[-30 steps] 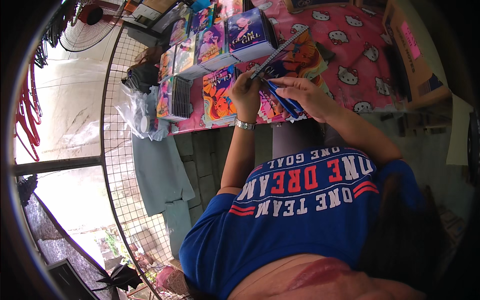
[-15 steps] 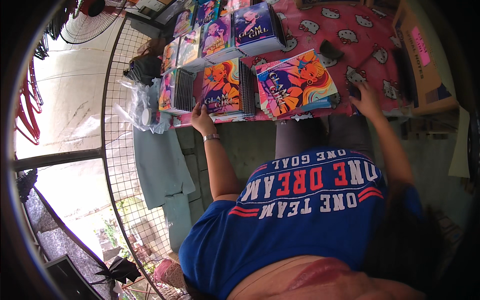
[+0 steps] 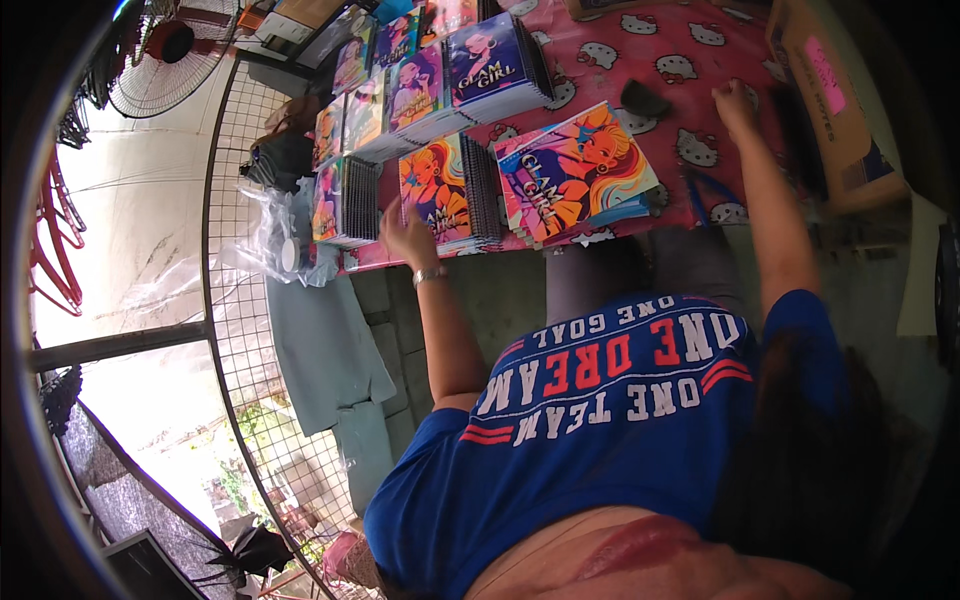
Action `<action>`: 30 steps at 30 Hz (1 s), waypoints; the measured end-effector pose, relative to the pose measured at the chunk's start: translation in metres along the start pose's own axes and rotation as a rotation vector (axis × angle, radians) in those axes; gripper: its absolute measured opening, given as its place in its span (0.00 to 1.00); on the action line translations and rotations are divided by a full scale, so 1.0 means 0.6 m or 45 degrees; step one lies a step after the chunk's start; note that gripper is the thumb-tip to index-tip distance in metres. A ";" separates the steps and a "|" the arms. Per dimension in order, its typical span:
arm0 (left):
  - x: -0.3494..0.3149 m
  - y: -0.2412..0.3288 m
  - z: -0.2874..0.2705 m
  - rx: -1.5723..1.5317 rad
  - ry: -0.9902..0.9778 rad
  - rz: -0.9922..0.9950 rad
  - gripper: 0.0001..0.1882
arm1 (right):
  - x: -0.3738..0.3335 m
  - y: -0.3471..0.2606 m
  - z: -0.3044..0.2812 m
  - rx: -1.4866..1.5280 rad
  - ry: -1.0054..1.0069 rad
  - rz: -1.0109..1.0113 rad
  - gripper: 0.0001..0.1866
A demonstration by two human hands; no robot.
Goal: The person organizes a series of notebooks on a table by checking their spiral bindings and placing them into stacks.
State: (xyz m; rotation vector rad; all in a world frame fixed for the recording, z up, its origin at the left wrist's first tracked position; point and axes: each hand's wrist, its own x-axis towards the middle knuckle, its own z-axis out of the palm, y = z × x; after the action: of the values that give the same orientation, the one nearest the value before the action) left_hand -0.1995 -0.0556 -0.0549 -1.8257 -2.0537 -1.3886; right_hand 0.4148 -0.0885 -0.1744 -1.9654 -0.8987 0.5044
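My left hand is at the front left corner of a stack of spiral notebooks with bright illustrated covers. Its fingers are apart, and no notebook is lifted in it. To the right, a looser, fanned pile of matching notebooks lies slanted near the table's front edge. My right hand is stretched out over the right part of the table, fingers curled in; whether anything is inside them is hidden. Nearer me than that hand lies a slim dark blue V-shaped thing.
More notebook stacks stand behind on the pink patterned tablecloth. A dark grey lump lies near the fanned pile. A cardboard box borders the right side. Clear plastic wrap hangs at the left edge, beside a wire grid.
My right hand has moved away from me across the table, uncovering the dark blue V-shaped thing. My left hand has shifted slightly at the stack's corner, its fingers now looser.
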 end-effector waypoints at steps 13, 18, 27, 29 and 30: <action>-0.011 0.336 0.212 -0.257 -1.447 0.662 0.15 | -0.188 -0.232 -0.095 0.856 -0.701 0.010 0.20; 0.012 0.374 0.133 -0.385 -1.495 0.506 0.09 | -0.282 -0.236 -0.073 0.909 -0.758 0.045 0.20; -0.026 0.334 0.184 -0.353 -1.297 0.427 0.16 | -0.297 -0.251 -0.016 0.596 -0.684 -0.229 0.18; -0.014 0.314 0.193 -0.524 -1.335 0.219 0.16 | -0.296 -0.255 -0.036 0.565 -0.689 -0.202 0.18; -0.001 0.339 0.170 -0.531 -1.338 0.177 0.14 | -0.295 -0.253 -0.049 0.548 -0.678 -0.180 0.19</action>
State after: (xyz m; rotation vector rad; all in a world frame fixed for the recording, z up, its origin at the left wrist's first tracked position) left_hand 0.0173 -0.0133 -0.0007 -3.3203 -1.9280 -0.9200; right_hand 0.2579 -0.1872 -0.0296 -1.3831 -1.1315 1.0708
